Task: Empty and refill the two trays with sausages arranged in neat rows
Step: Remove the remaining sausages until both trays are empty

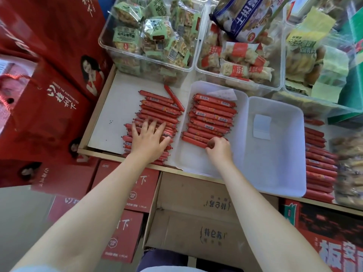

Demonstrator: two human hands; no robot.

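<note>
My left hand [148, 140] lies spread, fingers straight, on the loose sausages [157, 112] piled left of centre on the shelf [110, 114]. My right hand [219, 147] pinches the nearest sausage of the row [212, 118] in the white tray [275, 154] at centre.

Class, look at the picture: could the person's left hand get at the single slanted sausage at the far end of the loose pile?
Probably yes. The left hand rests flat on the loose pile, and nothing covers the slanted sausage beyond it.
</note>
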